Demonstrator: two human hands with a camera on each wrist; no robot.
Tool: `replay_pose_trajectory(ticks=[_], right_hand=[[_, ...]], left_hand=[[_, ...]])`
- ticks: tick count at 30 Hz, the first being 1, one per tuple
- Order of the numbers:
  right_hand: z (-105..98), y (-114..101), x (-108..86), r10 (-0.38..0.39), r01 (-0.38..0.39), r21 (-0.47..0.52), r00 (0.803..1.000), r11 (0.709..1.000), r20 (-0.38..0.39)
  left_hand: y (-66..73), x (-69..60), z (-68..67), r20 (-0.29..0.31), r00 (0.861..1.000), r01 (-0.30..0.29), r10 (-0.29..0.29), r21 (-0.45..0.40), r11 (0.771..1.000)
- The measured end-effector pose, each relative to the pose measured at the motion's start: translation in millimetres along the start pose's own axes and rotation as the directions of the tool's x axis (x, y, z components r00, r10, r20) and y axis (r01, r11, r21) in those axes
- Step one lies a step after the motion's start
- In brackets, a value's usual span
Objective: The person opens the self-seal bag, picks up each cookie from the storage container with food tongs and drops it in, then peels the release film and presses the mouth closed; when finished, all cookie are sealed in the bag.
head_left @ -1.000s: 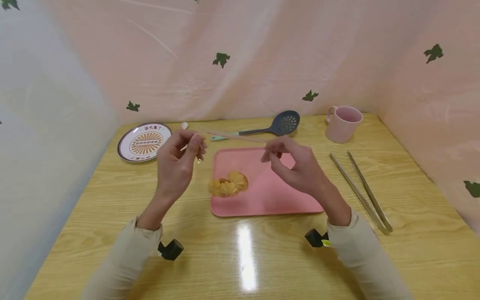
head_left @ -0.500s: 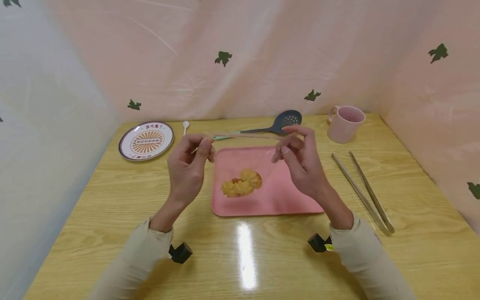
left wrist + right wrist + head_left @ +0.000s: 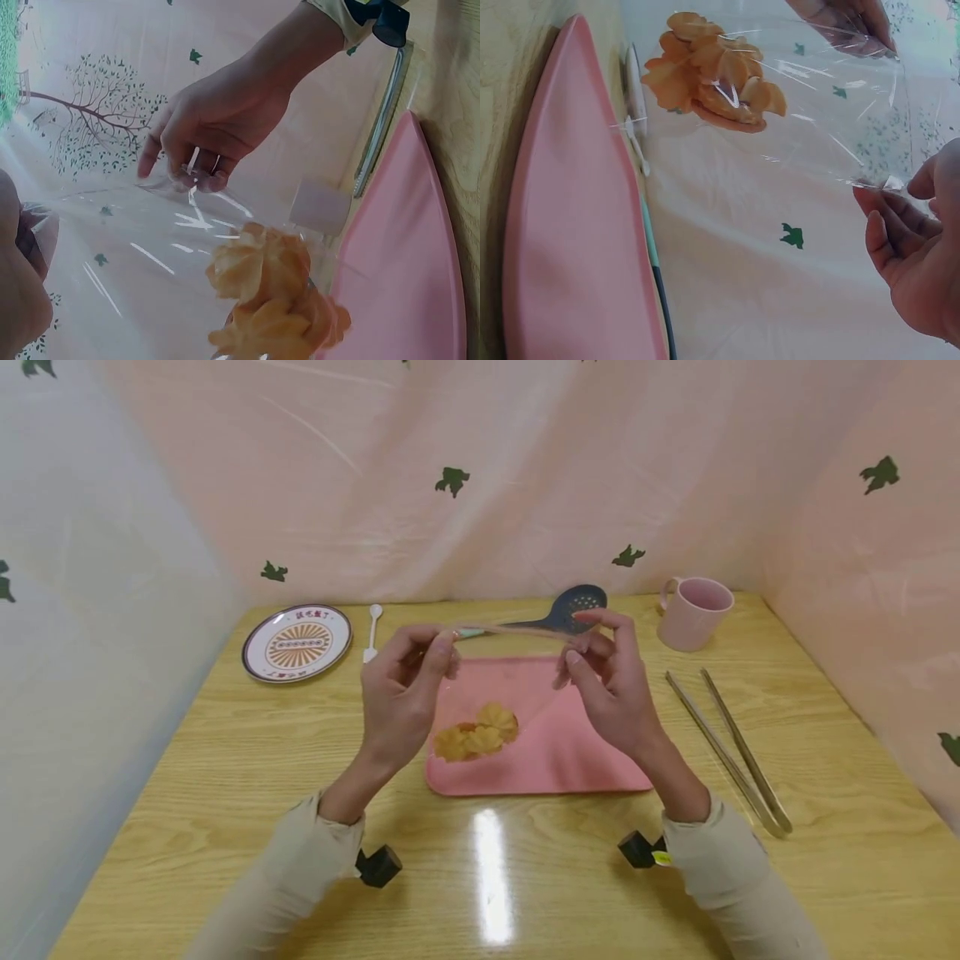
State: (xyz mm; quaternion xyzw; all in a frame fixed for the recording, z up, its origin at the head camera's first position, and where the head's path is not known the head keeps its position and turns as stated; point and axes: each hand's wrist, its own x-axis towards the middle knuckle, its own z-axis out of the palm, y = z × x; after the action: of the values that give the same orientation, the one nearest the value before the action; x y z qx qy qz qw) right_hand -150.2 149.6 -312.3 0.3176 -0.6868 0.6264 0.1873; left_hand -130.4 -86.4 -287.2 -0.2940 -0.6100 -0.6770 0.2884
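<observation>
A clear plastic bag point(image 3: 150, 240) hangs in the air with several golden, flower-shaped cookies point(image 3: 480, 732) at its bottom. My left hand point(image 3: 401, 697) pinches one end of the bag's top edge between thumb and fingers. The other end is pinched by my right hand point(image 3: 613, 693), whose index finger sticks up apart from the grip. Between the hands the top edge runs nearly level. In the right wrist view the cookies point(image 3: 712, 71) hang clear of the pink tray point(image 3: 577, 225), which lies below the bag in the head view.
Behind the tray lies a dark slotted spoon point(image 3: 577, 606) with a mint handle end. A patterned plate point(image 3: 297, 643) and a small white spoon point(image 3: 374, 627) lie on the left. On the right are a pink mug point(image 3: 693, 614) and metal tongs point(image 3: 727, 747).
My left hand has moved right, closer to the right hand, uncovering the small white spoon. My right hand shifted slightly right and raised its index finger. The cookies swung right, then slightly back left.
</observation>
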Motion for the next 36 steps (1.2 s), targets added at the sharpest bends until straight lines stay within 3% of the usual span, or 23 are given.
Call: replay_pose_trajectory(ticks=[4,7,11,15,18,25,29,36], right_hand=[[1,2,2.1,-0.069,0.062,-0.202,0.997,0.977,-0.029],[3,4,4.9,-0.174,0.155,-0.342,0.984,0.927,-0.026],[8,1,11.5,-0.316,0.268,-0.452,0.948,0.851,-0.034],[15,-11,16.9,-0.405,0.32,-0.488,0.911,0.812,-0.076],[20,-22,18.5,-0.457,0.369,-0.508,0.888,0.779,-0.057],[35,-42,24.0,-0.538,0.526,-0.564,0.827,0.636,0.163],[41,-41,27.3,-0.53,0.536,-0.58,0.824,0.613,0.202],[41,-37,29.4,-0.559,0.583,-0.573,0.793,0.576,0.244]], left_hand=[[1.1,-0.1,4.7,-0.001,1.0,0.006,-0.006,0.011,1.0],[0.8,-0.6,7.4,-0.003,1.0,0.01,-0.01,0.014,1.0],[0.3,-0.6,10.8,-0.001,1.0,0.0,0.0,0.04,0.999],[1.0,-0.6,14.1,0.002,1.0,-0.02,0.019,0.082,0.996],[2.7,-0.6,16.3,0.011,0.999,-0.045,0.044,0.108,0.993],[2.8,-2.1,16.4,0.069,0.991,-0.12,0.11,0.16,0.98],[2.2,-3.4,16.0,0.119,0.982,-0.166,0.148,0.159,0.973],[2.3,-6.5,16.2,0.18,0.967,-0.212,0.18,0.179,0.961]])
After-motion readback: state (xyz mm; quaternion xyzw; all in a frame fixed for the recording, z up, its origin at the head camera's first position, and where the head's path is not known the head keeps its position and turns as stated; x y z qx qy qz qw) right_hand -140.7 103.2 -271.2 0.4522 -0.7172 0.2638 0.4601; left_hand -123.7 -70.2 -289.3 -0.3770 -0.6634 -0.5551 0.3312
